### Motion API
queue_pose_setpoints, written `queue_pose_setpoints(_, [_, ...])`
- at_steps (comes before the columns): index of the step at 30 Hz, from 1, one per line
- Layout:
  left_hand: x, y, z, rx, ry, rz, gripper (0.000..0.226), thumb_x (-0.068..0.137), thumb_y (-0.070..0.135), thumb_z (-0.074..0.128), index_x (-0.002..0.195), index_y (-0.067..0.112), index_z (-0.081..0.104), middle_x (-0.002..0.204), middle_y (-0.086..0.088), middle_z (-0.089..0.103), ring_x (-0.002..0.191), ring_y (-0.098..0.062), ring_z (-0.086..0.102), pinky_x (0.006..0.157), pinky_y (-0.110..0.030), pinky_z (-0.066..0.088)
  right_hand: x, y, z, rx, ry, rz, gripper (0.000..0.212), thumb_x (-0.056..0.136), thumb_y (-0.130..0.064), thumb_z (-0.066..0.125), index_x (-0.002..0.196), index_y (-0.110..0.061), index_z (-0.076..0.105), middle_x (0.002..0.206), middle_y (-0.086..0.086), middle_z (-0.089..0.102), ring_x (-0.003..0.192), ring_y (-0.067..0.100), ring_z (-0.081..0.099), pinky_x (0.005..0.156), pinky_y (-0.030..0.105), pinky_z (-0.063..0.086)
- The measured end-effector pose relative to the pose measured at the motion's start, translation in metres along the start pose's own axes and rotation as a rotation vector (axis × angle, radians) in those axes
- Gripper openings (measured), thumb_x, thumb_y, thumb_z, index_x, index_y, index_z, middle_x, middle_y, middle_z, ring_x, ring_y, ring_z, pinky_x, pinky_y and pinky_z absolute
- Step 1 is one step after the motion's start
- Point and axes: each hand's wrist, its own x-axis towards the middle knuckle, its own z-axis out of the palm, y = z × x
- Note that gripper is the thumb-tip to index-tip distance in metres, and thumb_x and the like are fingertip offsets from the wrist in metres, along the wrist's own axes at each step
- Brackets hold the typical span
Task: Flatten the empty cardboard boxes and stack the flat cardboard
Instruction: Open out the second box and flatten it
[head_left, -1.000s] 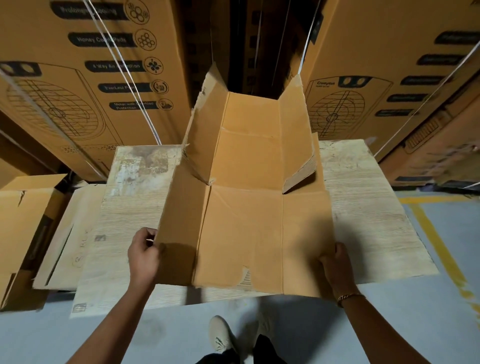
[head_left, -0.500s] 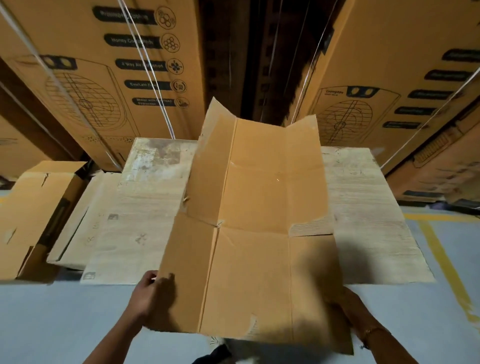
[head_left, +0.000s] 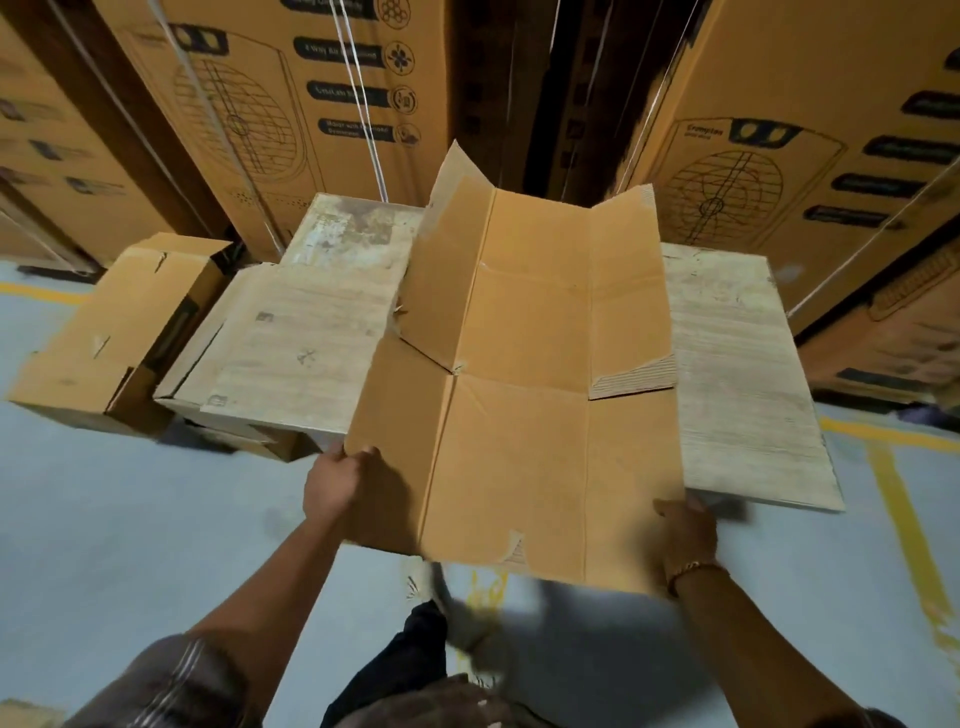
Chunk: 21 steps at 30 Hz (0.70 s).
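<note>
An opened-out brown cardboard sheet (head_left: 524, 395) with fold creases is held nearly flat above the floor. My left hand (head_left: 335, 486) grips its near left edge and my right hand (head_left: 685, 535) grips its near right corner. Its far flaps still tilt up a little. Under it, a pale, worn flat cardboard sheet (head_left: 737, 384) lies on a low stack. An assembled brown box (head_left: 114, 332) stands on the floor at the left.
Tall strapped printed cartons (head_left: 291, 114) rise behind the stack, with more cartons (head_left: 810, 130) at the right and a dark gap between them. Grey floor with yellow lines (head_left: 904, 519) runs at the right. My legs and shoe are below the sheet.
The brown sheet has opened flatter and come toward me, its near edge now past the stack's front. The view has stepped back, showing more floor and the box at left.
</note>
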Motion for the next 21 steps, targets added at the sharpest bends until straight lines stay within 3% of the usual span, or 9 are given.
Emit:
queue_pose_setpoints(4, [-0.041, -0.029, -0.019, -0.139, 0.083, -0.046, 0.019, 0.096, 0.038, 0.06, 0.105, 0.023, 0.066, 0.106, -0.005, 0.068, 0.101, -0.033, 0.06, 0.098, -0.054, 0.048, -0.011, 0.013, -0.018, 0.113, -0.019, 0.007, 0.029, 0.086, -0.003, 0.066, 0.115, -0.005, 0.07, 0.107, 0.017, 0.068, 0.088, 0.031, 0.061, 0.081, 0.042, 0.049])
queue_pose_setpoints(6, [-0.057, -0.044, -0.034, -0.196, 0.151, -0.085, 0.017, 0.098, 0.036, 0.06, 0.102, 0.021, 0.066, 0.106, -0.006, 0.067, 0.1, -0.033, 0.06, 0.096, -0.054, 0.049, -0.018, 0.015, -0.019, 0.154, -0.048, -0.021, 0.02, 0.086, -0.002, 0.064, 0.106, -0.002, 0.07, 0.098, 0.018, 0.067, 0.078, 0.029, 0.057, 0.069, 0.035, 0.047])
queue_pose_setpoints(8, [-0.071, -0.061, -0.053, -0.243, 0.231, -0.126, 0.016, 0.097, 0.033, 0.06, 0.098, 0.019, 0.069, 0.103, -0.008, 0.068, 0.096, -0.033, 0.061, 0.092, -0.05, 0.051, -0.025, 0.012, -0.013, 0.161, -0.102, -0.051, 0.017, 0.087, -0.005, 0.065, 0.103, -0.001, 0.07, 0.091, 0.017, 0.066, 0.081, 0.029, 0.058, 0.065, 0.032, 0.045])
queue_pose_setpoints(10, [-0.085, -0.076, -0.075, -0.286, 0.309, -0.164, 0.018, 0.095, 0.031, 0.061, 0.093, 0.016, 0.072, 0.097, -0.011, 0.07, 0.091, -0.033, 0.063, 0.085, -0.046, 0.052, -0.037, 0.001, 0.002, 0.153, -0.163, -0.068, 0.01, 0.086, -0.009, 0.068, 0.095, -0.008, 0.071, 0.101, 0.016, 0.069, 0.09, 0.029, 0.059, 0.075, 0.038, 0.048])
queue_pose_setpoints(12, [-0.099, -0.094, -0.097, -0.328, 0.387, -0.196, 0.019, 0.093, 0.029, 0.062, 0.084, 0.015, 0.072, 0.087, -0.012, 0.07, 0.084, -0.032, 0.063, 0.077, -0.042, 0.051, -0.054, -0.01, 0.021, 0.11, -0.211, -0.109, 0.014, 0.088, -0.008, 0.067, 0.102, -0.009, 0.071, 0.109, 0.01, 0.064, 0.097, 0.025, 0.055, 0.087, 0.04, 0.045])
queue_pose_setpoints(15, [-0.119, -0.125, -0.128, -0.408, 0.5, -0.255, 0.023, 0.091, 0.025, 0.064, 0.073, 0.012, 0.068, 0.075, -0.013, 0.065, 0.074, -0.031, 0.058, 0.066, -0.036, 0.043, -0.079, -0.026, 0.057, 0.066, -0.318, -0.184, 0.014, 0.086, -0.006, 0.066, 0.099, -0.003, 0.07, 0.098, 0.015, 0.069, 0.091, 0.028, 0.06, 0.078, 0.034, 0.046])
queue_pose_setpoints(19, [-0.145, -0.171, -0.169, -0.496, 0.65, -0.323, 0.022, 0.088, 0.025, 0.066, 0.068, 0.015, 0.067, 0.074, -0.011, 0.064, 0.076, -0.03, 0.056, 0.069, -0.038, 0.042, -0.115, -0.042, 0.113, -0.029, -0.462, -0.209, 0.004, 0.074, -0.013, 0.072, 0.076, -0.011, 0.069, 0.088, 0.017, 0.072, 0.079, 0.028, 0.063, 0.075, 0.039, 0.047])
queue_pose_setpoints(21, [-0.16, -0.197, -0.188, -0.532, 0.722, -0.365, 0.023, 0.088, 0.024, 0.066, 0.066, 0.015, 0.065, 0.073, -0.012, 0.062, 0.076, -0.031, 0.053, 0.067, -0.038, 0.039, -0.143, -0.052, 0.146, -0.065, -0.545, -0.221, 0.013, 0.079, -0.007, 0.069, 0.07, -0.012, 0.061, 0.073, 0.01, 0.067, 0.071, 0.026, 0.059, 0.068, 0.032, 0.045])
